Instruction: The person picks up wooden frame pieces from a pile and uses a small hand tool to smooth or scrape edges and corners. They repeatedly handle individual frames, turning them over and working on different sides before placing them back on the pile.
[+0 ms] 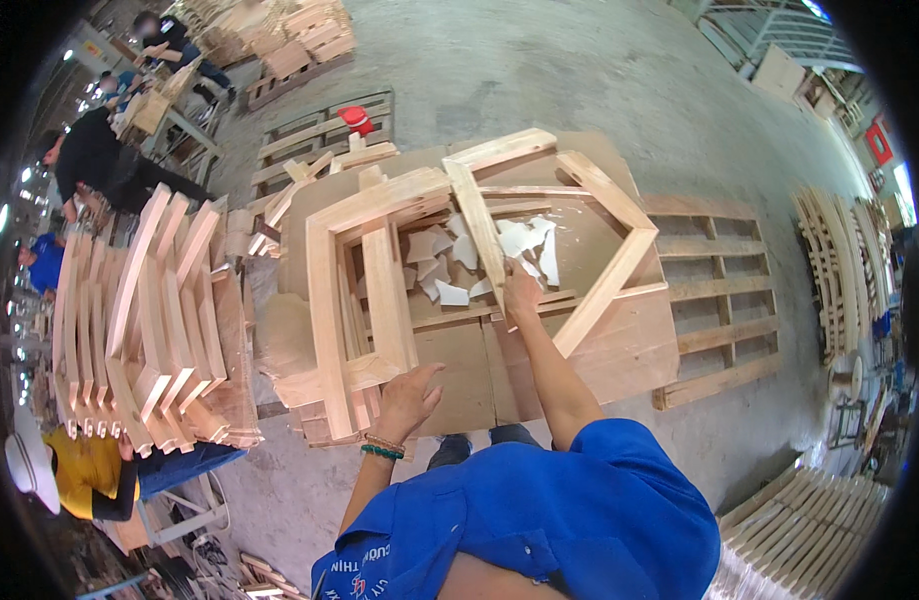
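My right hand (522, 293) is closed around the lower end of an angled wooden piece (476, 215), which tilts up and away over a cardboard surface (449, 365). My left hand (407, 402) has its fingers apart beside the near end of a joined wooden frame (326, 290) and holds nothing. A beaded bracelet (382, 451) circles that wrist. Right of my right hand lies another angled wooden piece (619, 265), its corner pointing right. Torn white scraps (519, 238) lie between the wooden parts.
Angled wooden frames (154, 310) stand stacked at the left, near a person in yellow (74, 475). A wooden pallet (721, 290) lies on the right; another pallet (329, 130) at the back bears a red item (355, 119). Other people (109, 150) work at far left.
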`<state>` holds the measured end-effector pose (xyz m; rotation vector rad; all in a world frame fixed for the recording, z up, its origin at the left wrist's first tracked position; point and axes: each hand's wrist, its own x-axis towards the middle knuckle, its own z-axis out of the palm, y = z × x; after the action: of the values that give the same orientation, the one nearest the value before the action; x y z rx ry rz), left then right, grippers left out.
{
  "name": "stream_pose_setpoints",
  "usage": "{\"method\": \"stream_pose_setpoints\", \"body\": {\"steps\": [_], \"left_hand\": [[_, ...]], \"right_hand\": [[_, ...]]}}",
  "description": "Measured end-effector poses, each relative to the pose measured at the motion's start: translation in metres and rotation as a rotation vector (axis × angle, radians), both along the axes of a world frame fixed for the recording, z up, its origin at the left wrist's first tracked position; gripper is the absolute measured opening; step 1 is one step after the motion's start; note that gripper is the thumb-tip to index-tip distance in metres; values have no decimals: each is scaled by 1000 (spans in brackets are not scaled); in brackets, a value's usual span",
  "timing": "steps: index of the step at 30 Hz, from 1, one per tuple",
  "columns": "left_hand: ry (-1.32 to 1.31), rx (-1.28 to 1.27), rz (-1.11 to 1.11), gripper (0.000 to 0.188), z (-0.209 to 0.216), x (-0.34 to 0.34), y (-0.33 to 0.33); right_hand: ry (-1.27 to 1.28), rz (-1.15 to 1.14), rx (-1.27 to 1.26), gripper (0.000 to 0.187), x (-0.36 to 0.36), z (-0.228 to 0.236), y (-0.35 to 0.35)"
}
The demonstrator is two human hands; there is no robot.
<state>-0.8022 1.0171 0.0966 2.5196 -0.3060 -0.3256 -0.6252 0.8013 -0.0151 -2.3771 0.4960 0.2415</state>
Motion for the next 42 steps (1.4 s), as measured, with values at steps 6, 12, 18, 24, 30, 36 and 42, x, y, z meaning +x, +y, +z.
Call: {"method": "stream_pose_setpoints", "body": {"steps": [6, 12, 18, 24, 30, 36, 42], "left_hand": [[-134, -116, 113, 36, 51, -17, 66], [-516, 223, 533, 24, 189, 12, 233], [-459, 831, 668, 47, 229, 64, 456], [63, 887, 877, 89, 210, 130, 546], [127, 801, 859, 101, 229, 137, 582], [62, 912, 553, 98, 279, 116, 535], [-134, 459, 553, 80, 395, 55, 461]], "right_hand": [[-347, 278, -246, 38, -25, -16, -34], [-257, 232, 43, 37, -82, 55, -96], [-215, 184, -7, 38, -119, 99, -77], [-193, 3, -51, 39, -173, 89, -87], [-277, -53, 136, 31, -216, 91, -54], [-315, 39, 214, 27, -205, 77, -37], [-413, 158, 496, 26, -139, 97, 5]]}}
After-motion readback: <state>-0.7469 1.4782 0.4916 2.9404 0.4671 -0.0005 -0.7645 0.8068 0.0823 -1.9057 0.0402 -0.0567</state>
